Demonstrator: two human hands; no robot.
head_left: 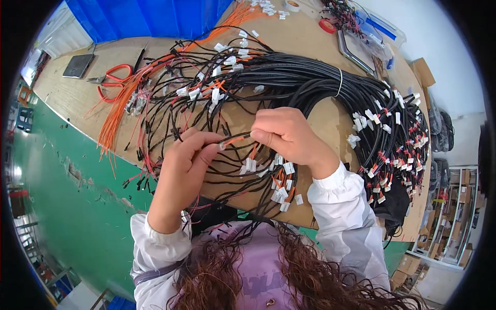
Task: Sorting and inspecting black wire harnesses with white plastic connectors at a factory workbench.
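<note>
Item: short orange wire (235, 140), stretched between my two hands over the middle of the desk (67, 93).
Left hand (187, 157): grip pinched on the wire's end by its white connector.
Right hand (287, 135): grip clenched on the other end.
Beneath: tangled black harness bundle (310, 82) with white plugs.
Nearby: red-handled pliers (114, 77), loose orange wires (121, 103).
Risk, as I judge it: neighbouring leads may snag the wire; a hard pull could unseat the connector.
</note>
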